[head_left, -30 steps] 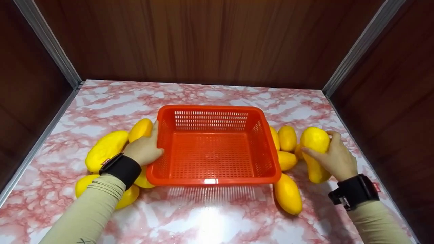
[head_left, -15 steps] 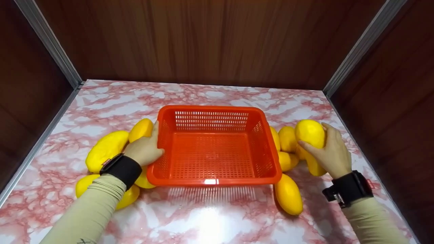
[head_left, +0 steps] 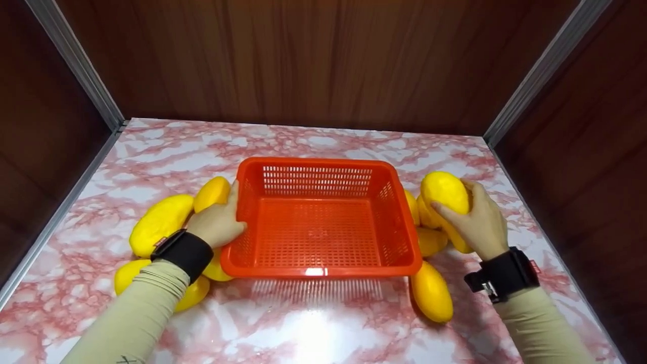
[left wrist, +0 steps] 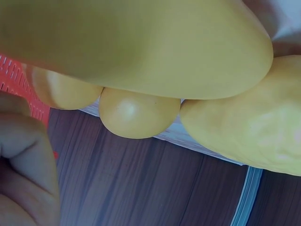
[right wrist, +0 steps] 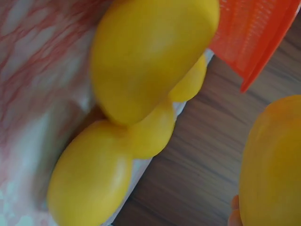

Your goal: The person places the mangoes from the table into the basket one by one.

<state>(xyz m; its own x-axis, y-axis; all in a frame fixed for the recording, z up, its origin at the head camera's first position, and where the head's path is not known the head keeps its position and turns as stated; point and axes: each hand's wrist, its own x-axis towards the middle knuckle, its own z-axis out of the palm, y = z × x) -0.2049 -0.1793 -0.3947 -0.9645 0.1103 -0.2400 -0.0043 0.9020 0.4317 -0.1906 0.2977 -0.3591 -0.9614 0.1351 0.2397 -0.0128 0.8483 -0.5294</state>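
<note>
An orange-red plastic basket (head_left: 364, 272) with slotted walls stands mid-table, nothing inside it. My left hand (head_left: 217, 222) grips its left rim, thumb over the edge; in the left wrist view that hand's curled fingers (left wrist: 30, 160) show beside the basket wall (left wrist: 40, 101). My right hand (head_left: 482, 222) holds a large yellow mango (head_left: 445, 194) above the table, right of the basket; the right wrist view shows this mango (right wrist: 277, 165) with fingertips at its edge. Beneath it, partly hidden, lie other mangoes, one of them a small mango (head_left: 432, 242) beside the basket.
Left of the basket lie several mangoes, including a big mango (head_left: 160, 225) and a smaller mango (head_left: 212, 193). Another mango (head_left: 432, 293) sits near the basket's front right corner. Dark wooden panels (head_left: 303, 65) enclose the pink marbled table (head_left: 303, 139) behind and at both sides.
My right hand has carried the large mango leftward and slightly away from me, toward the basket, now overlapping the small mangoes there. My left hand and the basket have stayed put.
</note>
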